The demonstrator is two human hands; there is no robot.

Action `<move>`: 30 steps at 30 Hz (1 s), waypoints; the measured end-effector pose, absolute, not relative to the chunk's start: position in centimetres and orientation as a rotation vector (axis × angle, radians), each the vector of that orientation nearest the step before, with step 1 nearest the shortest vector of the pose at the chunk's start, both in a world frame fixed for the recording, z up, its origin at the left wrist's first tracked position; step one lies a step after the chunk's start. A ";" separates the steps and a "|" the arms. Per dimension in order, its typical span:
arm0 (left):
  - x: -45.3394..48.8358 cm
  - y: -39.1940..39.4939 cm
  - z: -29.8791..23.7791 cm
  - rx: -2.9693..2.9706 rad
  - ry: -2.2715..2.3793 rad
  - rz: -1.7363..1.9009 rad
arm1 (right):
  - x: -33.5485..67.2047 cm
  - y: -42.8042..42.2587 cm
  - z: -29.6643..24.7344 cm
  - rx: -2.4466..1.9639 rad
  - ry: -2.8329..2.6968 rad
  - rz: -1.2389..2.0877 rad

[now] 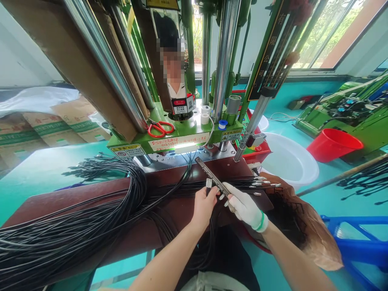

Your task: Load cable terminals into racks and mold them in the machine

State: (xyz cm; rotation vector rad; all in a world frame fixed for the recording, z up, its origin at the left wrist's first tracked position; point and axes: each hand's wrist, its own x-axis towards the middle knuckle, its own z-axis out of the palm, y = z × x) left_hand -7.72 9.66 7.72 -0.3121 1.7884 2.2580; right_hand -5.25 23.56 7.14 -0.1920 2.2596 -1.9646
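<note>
My bare left hand [203,204] pinches a small metal cable plug [208,185] at the end of a black cable. In a white glove, my right hand [245,207] grips a long dark metal bar fixture [212,178] that slants up to the left. Both hands hover over the dark red bench [75,198] in front of the green press machine [182,133]. A thick bundle of black cables [75,230] runs across the bench from the left. Cable ends with metal tips [263,184] lie just right of my hands.
Red scissors [160,128] lie on the machine's green base. A white basin [291,161] and a red bucket [332,144] stand on the teal floor at right. A brown paper bag [312,234] sits by my right arm. Cardboard boxes [45,125] are stacked far left.
</note>
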 end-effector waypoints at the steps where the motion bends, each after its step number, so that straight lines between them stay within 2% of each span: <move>1: -7.8 9.6 7.7 -0.276 1.844 2.241 | -5.3 23.5 7.2 -0.183 2.238 -1.985; 8: -8.4 8.0 7.1 -0.247 1.948 2.327 | -5.4 23.7 8.7 0.049 2.016 -2.093; 15: -8.2 8.1 6.5 -0.218 1.941 2.234 | -5.7 24.4 8.2 -0.027 1.938 -2.076; 30: -8.2 7.8 6.3 -0.302 1.886 2.290 | -5.9 24.7 8.1 -0.073 2.084 -1.913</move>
